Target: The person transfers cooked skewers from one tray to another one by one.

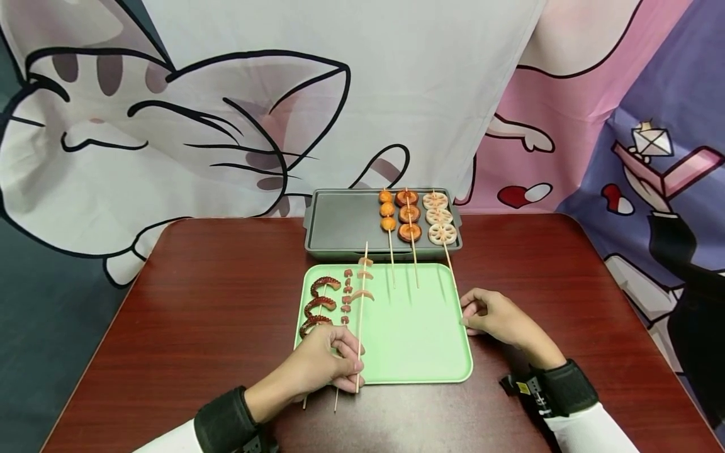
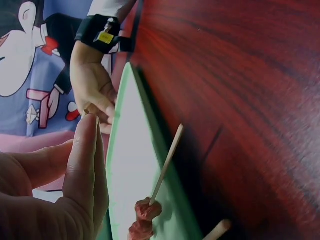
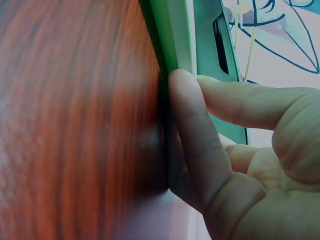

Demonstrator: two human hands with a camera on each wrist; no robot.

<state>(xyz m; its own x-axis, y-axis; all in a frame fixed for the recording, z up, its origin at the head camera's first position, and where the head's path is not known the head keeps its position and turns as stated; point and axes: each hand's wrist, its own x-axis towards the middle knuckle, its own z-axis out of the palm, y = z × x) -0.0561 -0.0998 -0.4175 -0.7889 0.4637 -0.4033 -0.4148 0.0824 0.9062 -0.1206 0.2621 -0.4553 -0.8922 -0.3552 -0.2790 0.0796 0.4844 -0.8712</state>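
My left hand (image 1: 325, 365) pinches the lower end of a thin wooden skewer (image 1: 360, 321) that bears a few curved pinkish pieces. The skewer points away from me over the left part of a light green tray (image 1: 416, 340). Just left of it on the tray lie a skewer of small reddish meat chunks (image 1: 346, 299) and a skewer of dark red curled tentacles (image 1: 320, 304). My right hand (image 1: 495, 319) grips the tray's right edge between thumb and fingers, and the right wrist view shows the fingertips (image 3: 182, 82) at the rim.
Behind the green tray stands a grey tray (image 1: 345, 223). Skewers of orange balls (image 1: 387, 209), browned round slices (image 1: 410, 215) and lotus root slices (image 1: 439, 217) rest on it, their sticks reaching over the green tray. A printed cloth (image 1: 430, 82) hangs behind the wooden table (image 1: 226, 283).
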